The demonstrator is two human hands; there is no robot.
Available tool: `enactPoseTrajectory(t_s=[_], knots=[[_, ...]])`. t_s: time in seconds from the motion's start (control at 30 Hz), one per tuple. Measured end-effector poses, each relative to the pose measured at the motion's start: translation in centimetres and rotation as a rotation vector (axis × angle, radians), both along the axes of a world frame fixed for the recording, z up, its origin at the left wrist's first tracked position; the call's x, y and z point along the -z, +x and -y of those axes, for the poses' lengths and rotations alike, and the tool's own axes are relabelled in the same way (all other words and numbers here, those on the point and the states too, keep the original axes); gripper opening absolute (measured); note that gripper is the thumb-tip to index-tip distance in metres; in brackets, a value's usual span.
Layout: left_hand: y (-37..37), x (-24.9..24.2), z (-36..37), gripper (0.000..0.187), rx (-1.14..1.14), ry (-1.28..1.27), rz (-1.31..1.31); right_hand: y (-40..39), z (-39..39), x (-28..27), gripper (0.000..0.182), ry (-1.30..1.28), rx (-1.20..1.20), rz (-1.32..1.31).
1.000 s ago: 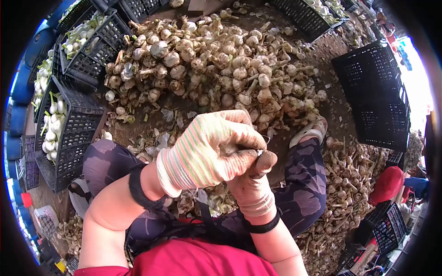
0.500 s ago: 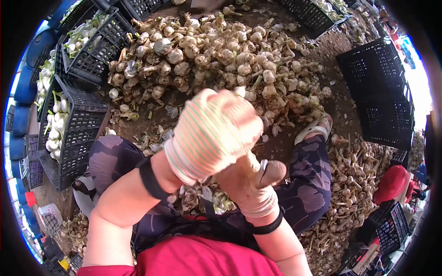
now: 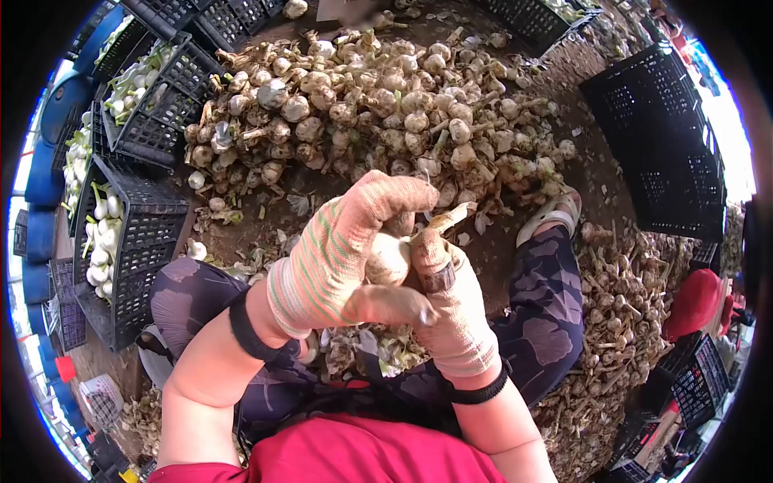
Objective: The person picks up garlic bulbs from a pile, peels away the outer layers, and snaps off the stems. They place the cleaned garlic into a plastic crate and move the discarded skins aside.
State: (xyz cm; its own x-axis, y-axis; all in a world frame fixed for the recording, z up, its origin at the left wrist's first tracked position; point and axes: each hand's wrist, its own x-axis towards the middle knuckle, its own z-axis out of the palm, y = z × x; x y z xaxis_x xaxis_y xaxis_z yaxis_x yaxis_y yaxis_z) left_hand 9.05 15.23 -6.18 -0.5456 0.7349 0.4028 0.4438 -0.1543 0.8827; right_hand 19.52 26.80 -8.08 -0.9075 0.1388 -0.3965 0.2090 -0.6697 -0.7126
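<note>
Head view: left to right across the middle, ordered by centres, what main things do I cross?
Crate of white bulbs → left hand → garlic bulb → right hand → shoe → black crating.

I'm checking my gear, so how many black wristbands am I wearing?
2: one black wristband just behind your left hand, the other wristband just behind your right hand. Their undersides are hidden, but I see no others on your arms.
</note>
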Motion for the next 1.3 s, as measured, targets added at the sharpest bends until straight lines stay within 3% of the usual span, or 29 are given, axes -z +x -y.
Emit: enactPoseTrajectory(t_s=[0.07,0.17,0.3,0.33,0.5,0.57,0.6,0.63,0.7,0.73,0.77,0.87,0.9,0.93,0.97,1.0,1.03,1.07,1.1,1.17,1.2,1.23,1.3], knots=[[-0.9,-0.6,0.1,0.071,-0.004,-0.085,-0.278,0.0,-0.2,-1.2,0.039,-0.075,0.02,-0.013],[-1.0,-1.4,0.9,0.075,-0.031,-0.262,-0.433,0.0,-0.4,-0.8,0.037,-0.005,0.004,-0.034],[-1.1,-1.8,2.1,0.055,-0.019,-0.36,-0.323,0.2,-0.9,-0.9,0.042,-0.055,-0.193,-0.181],[-1.2,-2.2,2.2,0.051,-0.013,-0.324,-0.395,0.2,-0.7,-0.8,0.045,0.007,-0.191,-0.21],[-0.8,-1.9,2.7,0.055,-0.049,-0.221,-0.199,0.5,0.0,-1.1,0.037,0.099,-0.078,-0.207],[0.7,-1.8,2.4,0.055,-0.064,-0.06,0.918,0.4,-0.2,-0.8,0.033,0.182,-0.005,-0.23],[0.9,-1.5,2.4,0.052,-0.077,-0.049,1.042,-0.1,-0.8,-0.3,0.03,0.371,-0.073,-0.18],[1.6,-0.3,1.9,0.049,-0.124,0.012,0.999,-0.3,-1.2,0.1,0.028,0.56,-0.141,-0.128],[2.1,-0.5,1.6,0.049,-0.309,-0.247,0.283,-0.6,0.4,0.4,0.025,0.21,0.159,-0.178],[1.1,0.7,1.5,0.054,-0.274,-0.149,-0.224,-0.7,0.4,0.4,0.025,0.106,0.169,-0.143],[1.3,0.4,1.6,0.058,-0.227,-0.201,-0.237,-0.7,0.4,0.4,0.026,-0.001,0.179,-0.108],[1.6,0.8,1.5,0.058,-0.231,-0.211,-0.359,-0.4,0.3,0.7,0.024,0.042,0.212,-0.233],[1.9,0.4,1.4,0.058,-0.161,-0.073,0.243,-0.4,0.0,0.9,0.024,0.042,0.213,-0.233],[2.0,-0.2,1.2,0.057,-0.078,0.073,0.841,-0.4,-0.5,1.2,0.022,0.225,0.156,-0.279],[0.5,-0.9,2.2,0.053,0.059,-0.088,1.114,-0.4,-0.9,1.3,0.021,0.407,0.098,-0.322],[0.4,-1.2,1.8,0.052,0.066,-0.089,1.227,-0.5,-1.2,1.0,0.023,0.485,0.049,-0.373],[0.5,-1.3,1.5,0.054,0.07,-0.09,1.34,-0.4,-1.6,0.8,0.026,0.48,-0.052,-0.411],[0.6,-0.4,1.8,0.068,0.193,0.032,1.456,-0.3,-1.8,-0.1,0.03,0.346,-0.111,-0.363],[0.3,0.5,2.2,0.079,0.224,-0.055,1.325,-0.2,-2.0,-0.9,0.034,0.212,-0.171,-0.315],[-0.9,1.6,1.9,0.066,0.269,-0.117,1.044,-0.1,-2.8,0.7,0.042,0.38,-0.226,-0.243],[-0.7,1.2,1.5,0.05,-0.07,-0.211,0.756,0.0,-2.4,1.0,0.041,0.302,-0.118,-0.2],[-1.3,1.6,1.2,0.033,-0.324,-0.235,0.033,-0.1,-2.4,0.9,0.029,0.42,-0.062,-0.104],[-1.3,0.2,1.7,0.033,-0.25,-0.298,-0.243,-0.6,-2.0,1.9,0.017,0.767,0.027,-0.037]])
